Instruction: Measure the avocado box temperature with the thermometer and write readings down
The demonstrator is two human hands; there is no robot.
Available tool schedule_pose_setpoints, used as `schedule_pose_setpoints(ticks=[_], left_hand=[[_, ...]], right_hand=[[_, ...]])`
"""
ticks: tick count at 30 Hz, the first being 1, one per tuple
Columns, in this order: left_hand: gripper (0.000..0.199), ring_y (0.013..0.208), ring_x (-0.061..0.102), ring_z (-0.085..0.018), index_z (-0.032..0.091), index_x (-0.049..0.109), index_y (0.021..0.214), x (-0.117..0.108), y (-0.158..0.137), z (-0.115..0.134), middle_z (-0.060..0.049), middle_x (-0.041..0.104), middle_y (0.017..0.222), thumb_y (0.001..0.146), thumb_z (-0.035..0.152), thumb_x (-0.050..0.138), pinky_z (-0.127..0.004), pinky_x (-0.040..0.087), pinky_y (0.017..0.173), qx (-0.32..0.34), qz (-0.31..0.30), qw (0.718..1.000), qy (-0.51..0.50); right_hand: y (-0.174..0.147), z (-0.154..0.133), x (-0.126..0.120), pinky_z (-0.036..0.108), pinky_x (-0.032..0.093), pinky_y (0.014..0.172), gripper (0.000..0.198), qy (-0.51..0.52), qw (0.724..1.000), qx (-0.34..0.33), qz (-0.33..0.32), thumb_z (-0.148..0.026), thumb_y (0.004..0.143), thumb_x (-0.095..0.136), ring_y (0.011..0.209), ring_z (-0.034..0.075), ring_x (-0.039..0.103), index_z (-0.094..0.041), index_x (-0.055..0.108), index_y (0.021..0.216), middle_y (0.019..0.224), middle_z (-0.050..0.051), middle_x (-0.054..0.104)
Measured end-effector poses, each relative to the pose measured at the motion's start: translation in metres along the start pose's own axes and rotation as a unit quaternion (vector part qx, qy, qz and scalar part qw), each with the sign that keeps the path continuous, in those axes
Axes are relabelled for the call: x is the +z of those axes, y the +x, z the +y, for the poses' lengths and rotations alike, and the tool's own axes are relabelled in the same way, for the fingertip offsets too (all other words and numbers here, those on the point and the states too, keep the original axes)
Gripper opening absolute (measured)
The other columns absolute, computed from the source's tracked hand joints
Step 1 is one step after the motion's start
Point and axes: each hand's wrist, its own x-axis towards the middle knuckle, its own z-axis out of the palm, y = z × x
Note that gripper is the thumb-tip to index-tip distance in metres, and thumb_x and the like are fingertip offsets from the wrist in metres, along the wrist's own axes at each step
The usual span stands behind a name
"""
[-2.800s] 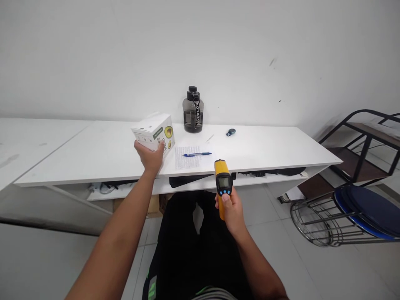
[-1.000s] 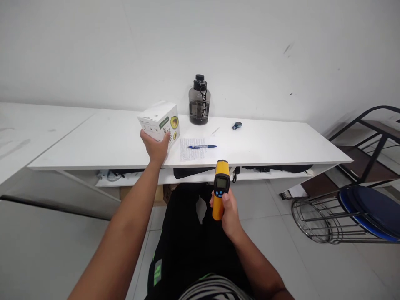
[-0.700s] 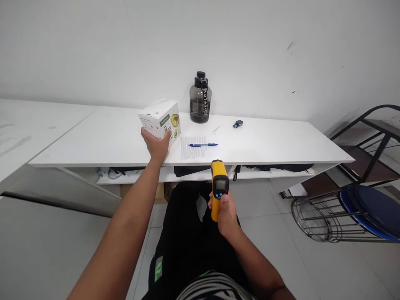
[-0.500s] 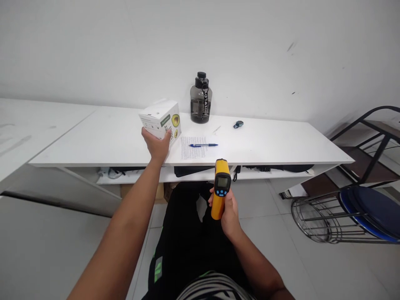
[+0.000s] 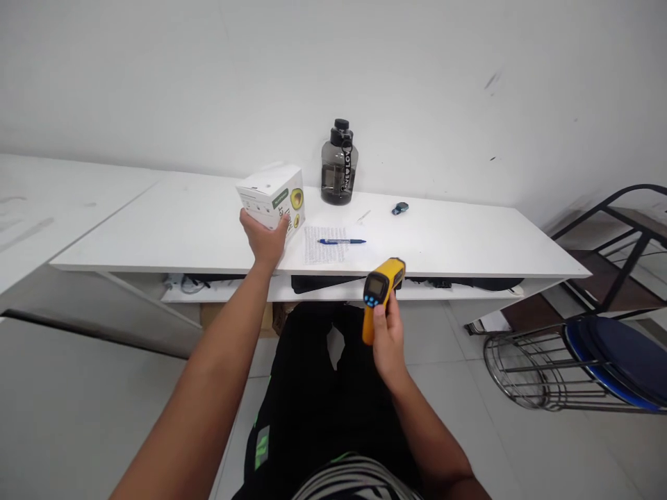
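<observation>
Left hand (image 5: 264, 241): arm stretched out to the white desk (image 5: 442, 243); fingers wrapped round the near lower corner of the white carton (image 5: 272, 196), thumb on its left face, fingertips on the avocado-printed right face

White carton: stands on the desk top, left of the printed sheet (image 5: 324, 244), tilted a little; the hand covers its near bottom edge, so contact with the desk cannot be confirmed

Right hand (image 5: 387, 338): closed in a fist round the yellow grip of the infrared thermometer (image 5: 380, 290), held in the air in front of the desk edge, above the lap

Infrared thermometer: body leans right, nozzle aimed up and to the right; display and blue buttons face the camera; reading too small to make out; trigger finger hidden behind the grip

Printed sheet: blue pen (image 5: 341, 242) lies across it; text unreadable

Back of desk: dark water bottle (image 5: 338, 164) against the wall, small dark object (image 5: 400, 207) to its right, not identifiable

Under-desk shelf: dark items and cables, mostly in shadow

Right edge: blue-seated chair (image 5: 609, 354), cut off by the frame
</observation>
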Motion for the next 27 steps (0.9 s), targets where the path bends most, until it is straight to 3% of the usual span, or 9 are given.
schedule_pose_setpoints(ticks=[2,5,8,11,14,20,24,27], left_hand=[[0.099,0.151,0.034,-0.03,0.02,0.024,0.15,0.0,0.0,0.0,-0.02,0.035,0.157,0.072,0.034,0.083,-0.045,0.028,0.125,-0.001,0.003,1.0,-0.001],[0.099,0.151,0.034,-0.031,0.02,0.025,0.151,0.0,-0.001,0.002,-0.02,0.036,0.156,0.072,0.036,0.083,-0.045,0.028,0.125,-0.009,0.005,1.0,0.002],[0.099,0.149,0.035,-0.032,0.017,0.026,0.15,-0.001,-0.002,0.005,-0.022,0.037,0.154,0.072,0.036,0.083,-0.045,0.029,0.124,-0.021,0.009,1.0,0.006],[0.1,0.147,0.037,-0.033,0.016,0.025,0.15,-0.002,-0.003,0.006,-0.023,0.038,0.153,0.072,0.039,0.083,-0.046,0.032,0.122,-0.03,0.005,1.0,0.006],[0.1,0.147,0.037,-0.034,0.017,0.024,0.15,0.0,0.0,0.005,-0.023,0.036,0.153,0.072,0.04,0.082,-0.048,0.033,0.121,-0.038,-0.001,0.999,0.003],[0.103,0.149,0.031,-0.035,0.02,0.022,0.151,0.003,0.011,-0.004,-0.022,0.033,0.153,0.07,0.039,0.084,-0.052,0.028,0.124,-0.039,-0.015,0.999,-0.015],[0.103,0.15,0.032,-0.034,0.022,0.022,0.152,0.003,0.017,-0.012,-0.021,0.033,0.154,0.071,0.041,0.083,-0.052,0.028,0.124,-0.034,-0.03,0.999,-0.016],[0.107,0.15,0.031,-0.034,0.021,0.019,0.153,0.003,0.024,-0.021,-0.022,0.031,0.156,0.071,0.042,0.084,-0.052,0.028,0.124,-0.036,-0.045,0.998,-0.021]], right_hand=[[0.038,0.005,-0.008,0.044,0.044,0.107,0.079,-0.105,0.993,-0.036,0.049,-0.069,0.094,0.047,0.14,0.032,0.048,-0.017,0.04,0.153,0.151,0.018,0.051],[0.105,0.012,-0.019,0.043,0.047,0.098,0.078,-0.272,0.96,-0.064,0.021,-0.068,0.095,0.042,0.128,0.035,0.056,-0.013,0.043,0.152,0.141,0.022,0.059],[0.161,0.013,-0.023,0.039,0.047,0.09,0.071,-0.432,0.897,-0.092,-0.014,-0.059,0.101,0.037,0.119,0.035,0.061,-0.009,0.044,0.151,0.134,0.023,0.064],[0.193,0.013,-0.022,0.037,0.043,0.087,0.063,-0.56,0.822,-0.096,-0.037,-0.051,0.105,0.037,0.112,0.032,0.065,-0.009,0.042,0.152,0.129,0.023,0.067],[0.214,0.014,-0.018,0.036,0.04,0.084,0.059,-0.624,0.776,-0.083,-0.038,-0.049,0.107,0.034,0.11,0.03,0.066,-0.009,0.043,0.149,0.124,0.022,0.068],[0.237,0.02,-0.009,0.037,0.036,0.084,0.056,-0.671,0.725,-0.144,-0.066,-0.047,0.107,0.037,0.106,0.03,0.065,-0.007,0.047,0.144,0.117,0.022,0.069],[0.236,0.017,0.0,0.04,0.033,0.086,0.052,-0.687,0.703,-0.17,-0.069,-0.044,0.106,0.035,0.104,0.033,0.061,-0.005,0.057,0.133,0.115,0.024,0.068],[0.23,0.009,0.012,0.043,0.031,0.09,0.047,-0.678,0.694,-0.235,-0.059,-0.037,0.105,0.036,0.11,0.035,0.057,-0.006,0.059,0.131,0.122,0.026,0.064]])
